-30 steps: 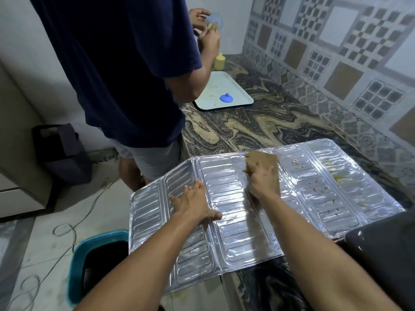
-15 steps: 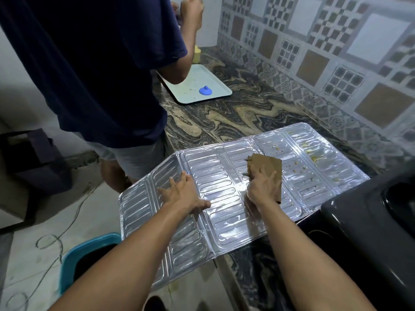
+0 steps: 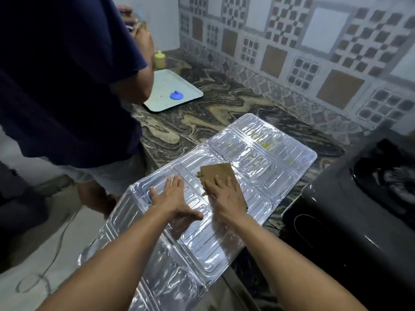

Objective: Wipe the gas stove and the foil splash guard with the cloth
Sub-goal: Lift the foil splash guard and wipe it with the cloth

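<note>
Brown cloth (image 3: 219, 173) lies under the right hand (image 3: 226, 198), fingers flat and spread; the left hand (image 3: 173, 198) presses open-palmed beside it on the foil splash guard (image 3: 265, 176), whose long axis runs seven-to-one o'clock along the counter (image 3: 202, 122).

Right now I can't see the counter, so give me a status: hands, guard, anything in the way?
Left hand flat on foil splash guard. Right hand pressing cloth mid-guard. Yellow specks on far panel. Second person standing close left.
</note>
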Demonstrator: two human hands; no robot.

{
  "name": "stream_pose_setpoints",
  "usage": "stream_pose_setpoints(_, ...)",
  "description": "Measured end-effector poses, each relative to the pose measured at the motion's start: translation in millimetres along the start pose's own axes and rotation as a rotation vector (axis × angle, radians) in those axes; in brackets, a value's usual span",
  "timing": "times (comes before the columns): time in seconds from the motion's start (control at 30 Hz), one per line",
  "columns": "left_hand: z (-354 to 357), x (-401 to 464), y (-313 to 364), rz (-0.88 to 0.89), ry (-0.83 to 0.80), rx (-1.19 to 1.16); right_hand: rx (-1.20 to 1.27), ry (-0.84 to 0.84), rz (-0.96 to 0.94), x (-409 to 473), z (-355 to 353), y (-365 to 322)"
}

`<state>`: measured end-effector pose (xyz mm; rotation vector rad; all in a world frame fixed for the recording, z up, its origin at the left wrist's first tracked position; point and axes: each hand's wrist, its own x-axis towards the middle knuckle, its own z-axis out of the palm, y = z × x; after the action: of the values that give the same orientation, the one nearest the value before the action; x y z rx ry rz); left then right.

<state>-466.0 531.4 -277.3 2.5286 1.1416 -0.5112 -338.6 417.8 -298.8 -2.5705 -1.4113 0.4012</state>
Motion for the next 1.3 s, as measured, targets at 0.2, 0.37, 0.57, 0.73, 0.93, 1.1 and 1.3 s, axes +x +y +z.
stream_pose_setpoints(0.2, -12.7, 9.4, -9.1, 0.027, -0.033, 0.035, -0.019, 0.156, 0.340, -13.2, -35.2, 52.1)
stream_pose_setpoints(0.37, -27.9, 13.4, -2.5, 0.007, -0.077, 0.057, 0.040, 0.129, 0.356, -24.0, -23.0, 32.1)
stream_pose_setpoints(0.57, -21.8, 27.8, 17.4, 0.123, -0.048, 0.081, 0.055, 0.091, 0.245, -44.0, -2.6, -1.6)
stream_pose_setpoints(0.73, -18.6, 32.5, 14.3, 0.147, -0.076, 0.038, 0.009, 0.158, 0.320, -31.6, -8.8, 12.4)
stream_pose_setpoints(0.93, -16.8, 34.3, 12.7, 0.164, -0.068, 0.025, 0.105, 0.233, 0.587, 17.6, -21.2, 51.9)
stream_pose_setpoints(1.1, -16.8, 37.1, 13.1, 0.160, -0.074, 0.037, 0.096, 0.131, 0.215, -8.6, -0.3, -7.4)
stream_pose_setpoints(1.3, -16.0, 37.6, 10.1, 0.182, -0.072, 0.037, 0.031, 0.189, 0.209, 24.4, -17.6, 27.5)
